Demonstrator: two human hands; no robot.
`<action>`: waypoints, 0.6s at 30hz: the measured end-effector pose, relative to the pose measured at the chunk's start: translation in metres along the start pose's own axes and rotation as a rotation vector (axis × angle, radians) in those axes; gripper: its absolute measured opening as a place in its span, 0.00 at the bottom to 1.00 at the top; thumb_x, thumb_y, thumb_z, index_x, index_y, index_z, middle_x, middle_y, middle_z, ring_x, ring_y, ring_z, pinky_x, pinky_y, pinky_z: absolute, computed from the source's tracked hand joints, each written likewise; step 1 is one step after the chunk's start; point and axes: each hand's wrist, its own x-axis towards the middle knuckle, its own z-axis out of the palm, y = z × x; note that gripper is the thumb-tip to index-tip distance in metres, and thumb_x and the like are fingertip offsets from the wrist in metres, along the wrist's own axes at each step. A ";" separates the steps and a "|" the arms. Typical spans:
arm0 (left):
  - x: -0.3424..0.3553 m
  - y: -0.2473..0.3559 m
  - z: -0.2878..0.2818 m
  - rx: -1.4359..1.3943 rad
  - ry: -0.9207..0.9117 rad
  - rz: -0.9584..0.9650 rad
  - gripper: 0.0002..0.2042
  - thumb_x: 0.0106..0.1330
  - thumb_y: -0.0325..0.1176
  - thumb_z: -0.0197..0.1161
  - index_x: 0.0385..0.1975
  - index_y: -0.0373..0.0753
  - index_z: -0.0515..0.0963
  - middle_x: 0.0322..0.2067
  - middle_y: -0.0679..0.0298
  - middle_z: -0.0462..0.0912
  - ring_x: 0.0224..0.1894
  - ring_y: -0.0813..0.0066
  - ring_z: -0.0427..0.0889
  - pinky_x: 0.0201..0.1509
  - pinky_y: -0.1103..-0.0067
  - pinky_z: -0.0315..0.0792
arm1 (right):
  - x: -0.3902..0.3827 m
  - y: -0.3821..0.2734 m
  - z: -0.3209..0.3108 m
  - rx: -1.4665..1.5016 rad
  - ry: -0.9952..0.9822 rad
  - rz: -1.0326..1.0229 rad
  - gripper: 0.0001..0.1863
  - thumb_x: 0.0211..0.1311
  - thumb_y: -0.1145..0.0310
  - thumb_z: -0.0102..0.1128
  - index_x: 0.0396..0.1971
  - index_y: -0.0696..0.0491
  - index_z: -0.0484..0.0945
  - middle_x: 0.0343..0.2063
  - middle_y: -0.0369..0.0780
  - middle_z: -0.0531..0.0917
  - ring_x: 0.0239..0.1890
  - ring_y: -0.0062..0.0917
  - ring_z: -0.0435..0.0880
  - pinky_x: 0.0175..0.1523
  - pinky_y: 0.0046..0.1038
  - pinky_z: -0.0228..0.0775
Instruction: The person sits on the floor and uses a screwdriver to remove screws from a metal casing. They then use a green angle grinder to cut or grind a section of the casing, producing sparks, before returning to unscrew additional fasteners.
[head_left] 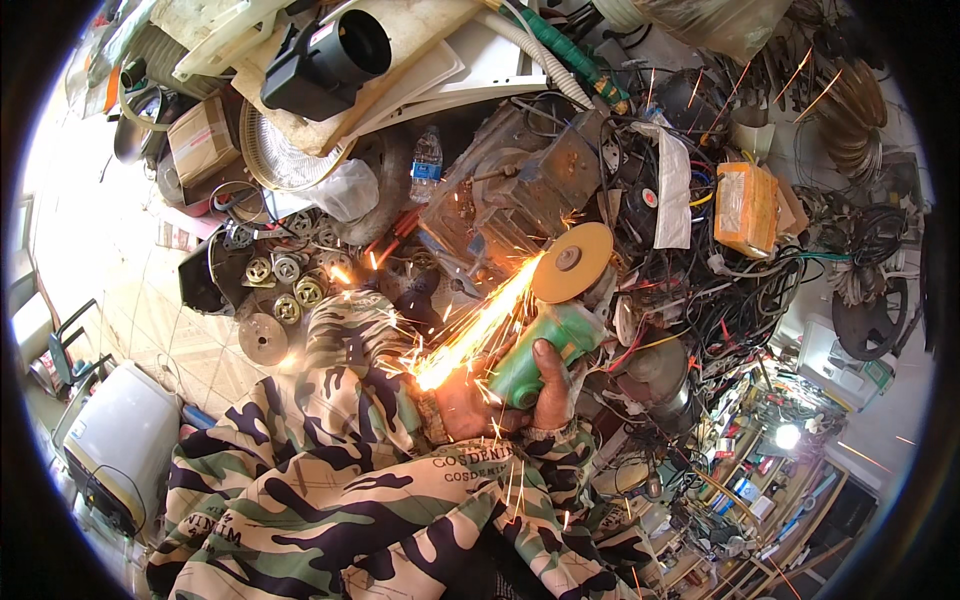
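A green angle grinder (545, 355) with a round tan disc (572, 262) is held in front of my chest. My right hand (552, 388) wraps its body, with the thumb lying along the near side. From the left, my left hand (464, 404) closes against the grinder's lower end; its fingers are partly hidden by the tool and glare. The disc's edge is at the near side of a rusty, box-shaped metal machine (520, 185); the exact contact point is lost in brightness. A dense stream of sparks (480, 330) shoots down-left towards my left wrist and camouflage sleeve (360, 415).
Several metal pulley-like wheels (285, 268) lie left of the machine, beside a black bin (212, 275). A water bottle (426, 163) stands behind them. Tangled cables (720, 300) and an orange-taped box (746, 210) crowd the right. A black plastic housing (325, 65) sits at the back.
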 end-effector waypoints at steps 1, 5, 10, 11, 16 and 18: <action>-0.003 -0.008 0.013 -0.025 0.108 0.047 0.30 0.44 0.43 0.76 0.48 0.36 0.77 0.34 0.52 0.84 0.36 0.59 0.85 0.40 0.70 0.77 | 0.001 0.000 0.001 -0.015 0.010 -0.013 0.22 0.59 0.51 0.64 0.43 0.53 0.76 0.38 0.37 0.78 0.38 0.25 0.77 0.45 0.31 0.71; 0.024 -0.016 -0.020 -0.159 -0.516 -0.109 0.31 0.45 0.43 0.76 0.50 0.36 0.77 0.36 0.50 0.84 0.37 0.57 0.85 0.41 0.69 0.77 | -0.037 -0.056 0.055 0.120 0.085 0.084 0.22 0.59 0.51 0.63 0.43 0.54 0.76 0.37 0.36 0.78 0.37 0.25 0.78 0.46 0.29 0.71; 0.012 0.023 -0.018 0.061 -0.120 0.150 0.31 0.45 0.43 0.76 0.50 0.37 0.76 0.39 0.49 0.82 0.40 0.55 0.84 0.41 0.69 0.76 | -0.035 -0.063 0.061 0.161 -0.013 0.145 0.20 0.60 0.52 0.62 0.41 0.55 0.77 0.35 0.38 0.80 0.37 0.26 0.79 0.46 0.29 0.72; 0.012 0.018 -0.021 0.055 -0.177 0.147 0.31 0.44 0.42 0.77 0.50 0.37 0.77 0.38 0.50 0.82 0.39 0.55 0.84 0.41 0.69 0.76 | -0.036 -0.062 0.060 0.160 -0.011 0.142 0.20 0.60 0.52 0.62 0.41 0.55 0.77 0.35 0.38 0.80 0.37 0.26 0.79 0.46 0.29 0.72; 0.003 -0.025 0.002 -0.146 -0.141 -0.091 0.31 0.41 0.40 0.77 0.48 0.37 0.77 0.35 0.51 0.81 0.38 0.55 0.84 0.40 0.69 0.77 | -0.030 -0.055 0.052 0.108 -0.026 0.106 0.20 0.61 0.52 0.62 0.42 0.54 0.77 0.35 0.38 0.80 0.37 0.26 0.79 0.46 0.29 0.72; 0.005 -0.015 -0.009 0.074 -0.115 0.342 0.32 0.42 0.41 0.77 0.51 0.38 0.76 0.36 0.51 0.82 0.39 0.56 0.84 0.41 0.69 0.77 | -0.031 -0.053 0.050 0.107 -0.009 0.094 0.20 0.61 0.52 0.62 0.42 0.54 0.77 0.36 0.38 0.80 0.37 0.26 0.79 0.46 0.29 0.72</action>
